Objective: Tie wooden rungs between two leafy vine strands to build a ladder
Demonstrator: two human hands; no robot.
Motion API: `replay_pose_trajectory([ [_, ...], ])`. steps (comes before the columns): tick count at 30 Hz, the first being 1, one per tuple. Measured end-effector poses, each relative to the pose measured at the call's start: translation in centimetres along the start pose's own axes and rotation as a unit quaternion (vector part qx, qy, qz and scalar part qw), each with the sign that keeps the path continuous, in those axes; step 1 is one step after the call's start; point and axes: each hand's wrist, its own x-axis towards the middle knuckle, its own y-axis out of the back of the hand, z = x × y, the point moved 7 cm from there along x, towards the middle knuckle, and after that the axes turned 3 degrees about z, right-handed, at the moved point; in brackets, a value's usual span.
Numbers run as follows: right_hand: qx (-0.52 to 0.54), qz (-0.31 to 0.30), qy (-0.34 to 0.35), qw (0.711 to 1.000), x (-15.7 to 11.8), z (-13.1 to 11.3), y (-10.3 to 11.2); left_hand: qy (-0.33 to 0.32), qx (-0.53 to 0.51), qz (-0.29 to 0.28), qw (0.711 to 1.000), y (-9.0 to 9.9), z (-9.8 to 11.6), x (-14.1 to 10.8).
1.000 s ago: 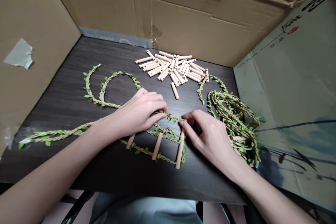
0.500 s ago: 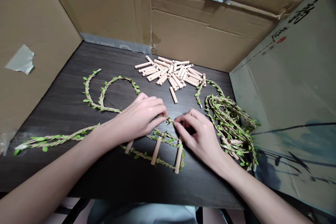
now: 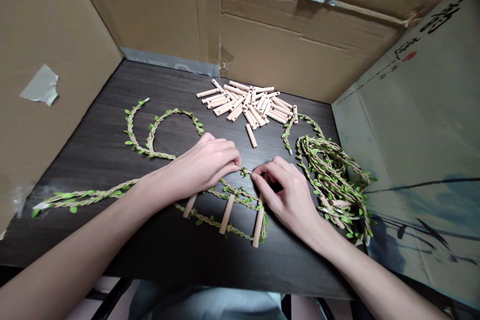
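The leafy cord [image 3: 245, 172] ran between the two hands, with a small leafy bunch midway, raised just beyond the upper side of a part-made ladder. The thumb and fingers of the left hand [image 3: 215, 160] were pinched together on its left part; those of the right hand [image 3: 288, 187] were clamped on it at the other side of the bunch. Nearer the wearer than the fingers lay three wooden rungs, the right one [image 3: 258, 222] below the right fingertips, the middle one [image 3: 226, 215] below the left fingertips, and the left one [image 3: 189, 206] partly under the left hand. Left of the left fingers, a loop of cord [image 3: 163, 154] curled on the dark tabletop [image 3: 180, 255]. Beyond the fingers lay a single peg [image 3: 251, 135], and farther off a heap of drilled pegs [image 3: 240, 102]. Right of the right fingers sat a tangled coil [image 3: 330, 170], and cardboard walls [image 3: 277, 50] stood behind everything.
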Motion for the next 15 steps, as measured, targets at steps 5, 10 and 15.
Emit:
replay_pose_trajectory([
  [5,-0.006,0.003,-0.001,1.0,-0.1,0.1,-0.1,0.009,-0.001,-0.001,1.0,0.1,-0.1,0.0],
  [10,0.021,0.021,-0.002,1.0,-0.1,0.0,0.3,0.011,0.027,0.005,1.0,0.2,0.4,0.0],
  [15,0.003,0.028,0.004,1.0,0.0,-0.1,1.8,-0.006,0.029,-0.002,1.0,0.8,2.0,-0.1],
])
